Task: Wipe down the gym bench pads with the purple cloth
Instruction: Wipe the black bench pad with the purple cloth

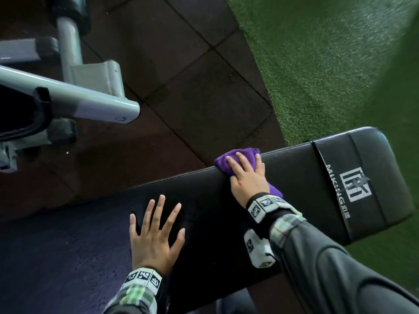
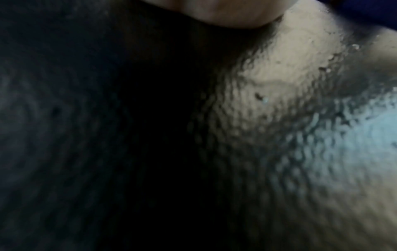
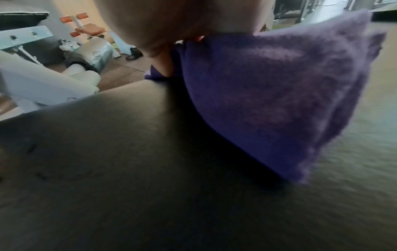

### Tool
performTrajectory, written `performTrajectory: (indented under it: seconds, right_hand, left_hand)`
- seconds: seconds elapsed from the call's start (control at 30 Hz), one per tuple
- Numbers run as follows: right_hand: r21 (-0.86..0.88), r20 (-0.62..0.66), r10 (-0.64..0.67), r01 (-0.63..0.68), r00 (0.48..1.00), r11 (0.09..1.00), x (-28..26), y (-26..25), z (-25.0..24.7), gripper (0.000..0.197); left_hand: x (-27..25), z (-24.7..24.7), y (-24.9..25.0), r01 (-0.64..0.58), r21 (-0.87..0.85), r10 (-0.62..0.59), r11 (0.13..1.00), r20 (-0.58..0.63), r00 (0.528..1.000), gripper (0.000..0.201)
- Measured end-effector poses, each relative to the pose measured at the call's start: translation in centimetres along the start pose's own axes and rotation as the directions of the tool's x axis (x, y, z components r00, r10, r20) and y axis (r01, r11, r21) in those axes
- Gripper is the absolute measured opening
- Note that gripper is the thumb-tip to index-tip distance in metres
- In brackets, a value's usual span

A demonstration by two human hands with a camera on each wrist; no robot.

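Observation:
A long black gym bench pad [image 1: 306, 177] with a white logo near its right end runs across the head view. My right hand [image 1: 246, 171] presses a bunched purple cloth [image 1: 223, 163] flat against the pad's far edge; its fingers lie straight over the cloth. A corner of the cloth sticks out under the wrist. My left hand [image 1: 156, 230] rests flat on the pad with fingers spread and holds nothing. In the right wrist view the cloth [image 3: 279, 93] lies on the pad [image 3: 128, 152] under the hand [image 3: 167, 25]. The left wrist view is dark, filled with the pad's grain [image 2: 279, 118].
A grey metal machine frame [image 1: 90, 103] stands at the upper left on dark rubber floor tiles [image 1: 192, 87]. Green turf [image 1: 328, 53] covers the floor beyond the bench at the upper right. Orange-padded equipment [image 3: 88, 28] stands far off.

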State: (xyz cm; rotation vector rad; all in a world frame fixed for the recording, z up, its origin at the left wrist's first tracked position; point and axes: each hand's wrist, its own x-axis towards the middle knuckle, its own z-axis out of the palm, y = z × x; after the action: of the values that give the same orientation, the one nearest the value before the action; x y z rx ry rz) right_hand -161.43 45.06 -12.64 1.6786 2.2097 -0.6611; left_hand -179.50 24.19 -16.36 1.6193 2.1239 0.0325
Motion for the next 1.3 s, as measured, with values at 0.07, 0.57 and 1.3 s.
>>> performTrajectory:
  seconds: [0.07, 0.57, 1.3]
  right_hand:
    - [-0.032, 0.045, -0.084, 0.086, 0.995, 0.996, -0.2, -1.6, 0.1, 0.065]
    - [-0.059, 0.168, 0.03, -0.02, 0.985, 0.998, 4.2, 7.8, -5.7, 0.042]
    - [-0.148, 0.117, 0.104, -0.086, 0.988, 0.985, 8.1, 17.5, -5.8, 0.061]
  left_hand:
    - [0.0, -0.1, 0.2, 0.013, -0.025, -0.013, 1.0, 0.003, 1.0, 0.059]
    - [1.0, -0.3, 2.5, 0.162, -0.069, -0.163, 0.984, -0.004, 0.987, 0.064]
    - [1.2, 0.2, 2.7, 0.209, -0.086, -0.21, 0.974, 0.001, 0.978, 0.066]
